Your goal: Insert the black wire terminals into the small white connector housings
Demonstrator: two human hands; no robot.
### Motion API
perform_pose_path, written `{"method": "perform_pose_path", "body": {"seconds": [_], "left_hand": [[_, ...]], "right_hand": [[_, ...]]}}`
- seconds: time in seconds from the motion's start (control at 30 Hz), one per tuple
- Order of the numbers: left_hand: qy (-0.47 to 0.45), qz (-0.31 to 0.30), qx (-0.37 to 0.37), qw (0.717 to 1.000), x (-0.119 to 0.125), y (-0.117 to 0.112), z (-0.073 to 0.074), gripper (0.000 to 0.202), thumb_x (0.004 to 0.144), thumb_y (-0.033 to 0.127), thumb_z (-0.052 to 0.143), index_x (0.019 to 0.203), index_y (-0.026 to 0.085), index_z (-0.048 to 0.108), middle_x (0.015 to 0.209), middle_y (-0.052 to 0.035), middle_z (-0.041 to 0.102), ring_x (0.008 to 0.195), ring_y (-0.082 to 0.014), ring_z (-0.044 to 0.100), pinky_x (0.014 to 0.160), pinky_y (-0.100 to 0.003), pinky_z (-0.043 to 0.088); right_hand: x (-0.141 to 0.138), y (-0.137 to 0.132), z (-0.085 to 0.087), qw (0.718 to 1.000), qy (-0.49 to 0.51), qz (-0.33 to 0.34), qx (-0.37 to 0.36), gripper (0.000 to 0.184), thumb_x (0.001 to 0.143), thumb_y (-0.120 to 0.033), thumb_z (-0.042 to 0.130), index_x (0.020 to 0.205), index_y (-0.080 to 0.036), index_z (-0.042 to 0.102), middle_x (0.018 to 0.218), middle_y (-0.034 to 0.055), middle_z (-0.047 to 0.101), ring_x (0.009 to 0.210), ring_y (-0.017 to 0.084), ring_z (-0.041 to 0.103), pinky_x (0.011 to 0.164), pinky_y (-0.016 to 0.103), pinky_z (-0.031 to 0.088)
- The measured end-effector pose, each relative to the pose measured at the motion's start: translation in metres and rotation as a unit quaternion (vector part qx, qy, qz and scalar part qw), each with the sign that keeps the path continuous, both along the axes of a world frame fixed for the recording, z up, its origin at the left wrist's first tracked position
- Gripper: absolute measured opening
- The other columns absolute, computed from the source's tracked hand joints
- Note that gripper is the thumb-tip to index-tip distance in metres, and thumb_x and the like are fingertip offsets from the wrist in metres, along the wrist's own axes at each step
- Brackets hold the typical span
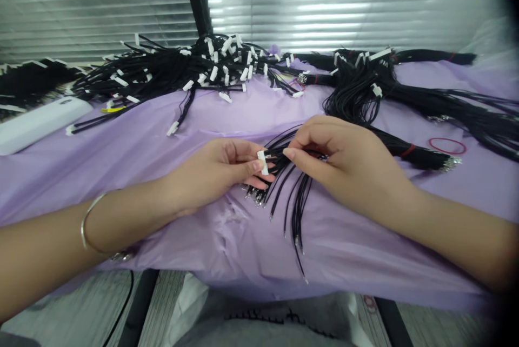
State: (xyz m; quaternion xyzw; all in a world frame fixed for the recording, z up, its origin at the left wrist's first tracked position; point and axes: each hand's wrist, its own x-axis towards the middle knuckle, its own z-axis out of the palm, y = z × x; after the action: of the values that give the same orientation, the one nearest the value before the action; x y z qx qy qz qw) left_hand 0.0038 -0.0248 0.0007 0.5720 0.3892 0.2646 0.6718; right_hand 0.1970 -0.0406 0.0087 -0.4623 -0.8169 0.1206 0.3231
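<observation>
Left hand (229, 166) has its grip clamped on the connector (263, 163), over the tabletop (365, 266), long axis crosswise to the wires (278, 152); right hand (344, 147), just rightward, pinches wires, thumb against finger!

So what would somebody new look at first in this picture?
Probably the two hands in the middle: the left hand pinches a small white plug, and the right hand pinches thin black wires beside it. Behind them, toward the left, a big messy heap of white-ended wires lies on the shiny purple sheet.
</observation>
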Motion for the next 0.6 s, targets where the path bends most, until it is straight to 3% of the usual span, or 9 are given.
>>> {"method": "perform_pose_path", "body": {"seconds": [0.6], "left_hand": [[0.003, 0.007, 0.001, 1.0, 0.0008, -0.0004, 0.0012, 0.005, 0.079, 0.016, 0.06, 0.078, 0.013, 0.063, 0.074, 0.0001, 0.064, 0.072, -0.0083, 0.062, 0.07, -0.019, 0.051]], "right_hand": [[-0.002, -0.0038, 0.001, 0.997, -0.028, 0.004, 0.07, 0.011, 0.079, -0.015, 0.054, 0.068, -0.017, 0.056, 0.072, 0.0027, 0.056, 0.065, 0.012, 0.051, 0.059, 0.026, 0.041]]}}
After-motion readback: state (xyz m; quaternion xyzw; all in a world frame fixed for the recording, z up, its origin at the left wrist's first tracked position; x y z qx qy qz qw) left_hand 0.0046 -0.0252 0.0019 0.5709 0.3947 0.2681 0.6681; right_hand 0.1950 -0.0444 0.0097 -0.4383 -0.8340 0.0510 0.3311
